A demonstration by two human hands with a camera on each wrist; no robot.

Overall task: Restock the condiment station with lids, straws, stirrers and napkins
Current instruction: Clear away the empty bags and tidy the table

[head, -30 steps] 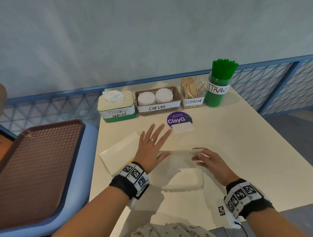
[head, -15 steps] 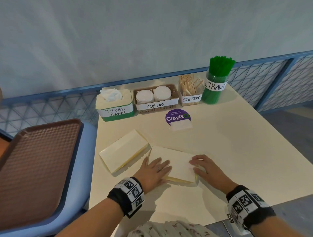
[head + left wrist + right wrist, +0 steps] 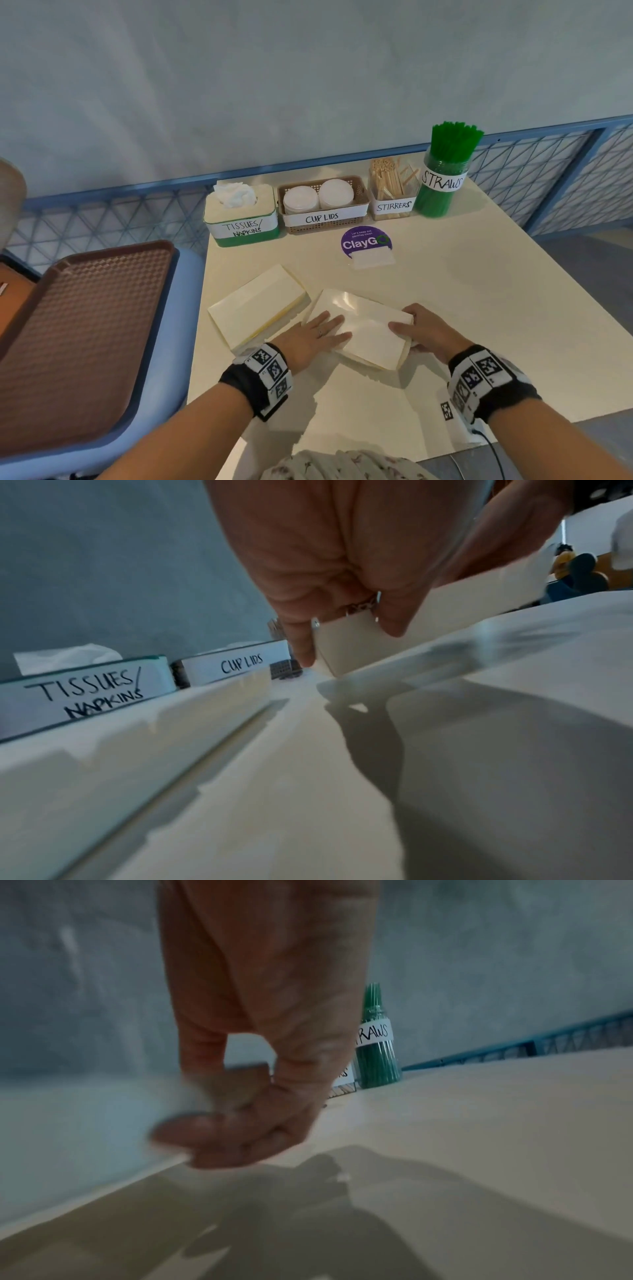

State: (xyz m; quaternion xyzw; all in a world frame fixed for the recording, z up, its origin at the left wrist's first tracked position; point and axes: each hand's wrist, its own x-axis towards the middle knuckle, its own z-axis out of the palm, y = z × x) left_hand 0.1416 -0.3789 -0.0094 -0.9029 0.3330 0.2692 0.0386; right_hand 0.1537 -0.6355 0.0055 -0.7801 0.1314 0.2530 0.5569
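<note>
The cream bench (image 3: 462, 308) carries everything, with a brown tray (image 3: 78, 329) sitting off its left edge on a blue seat. Along the back of the bench stand the four station containers: the tissue box (image 3: 241, 222) marked for napkins, the cup-lid basket (image 3: 322, 205), the stirrer holder (image 3: 392, 195) and the green straw jar (image 3: 445, 174), all looking well filled.

Nearer the person lie two flat cream packs that I take to be napkin refills. One pack (image 3: 257, 308) rests untouched, just left of the other. The wrapped pack (image 3: 363, 329) sits between the hands, its clear film glinting.

The left hand (image 3: 315, 337) lies flat with straight fingers pressing on the pack's left end. The right hand (image 3: 424, 334) curls round the right end, thumb on top and fingers tucked under the edge.

The step appears to be lifting or opening this pack. To do it well, keep the left palm steady as an anchor while the right hand raises its end evenly, so the soft stack does not bow, fan out or slide into the neighbouring pack. The film looks slippery, so a firm pinch low on the edge should help.
</note>
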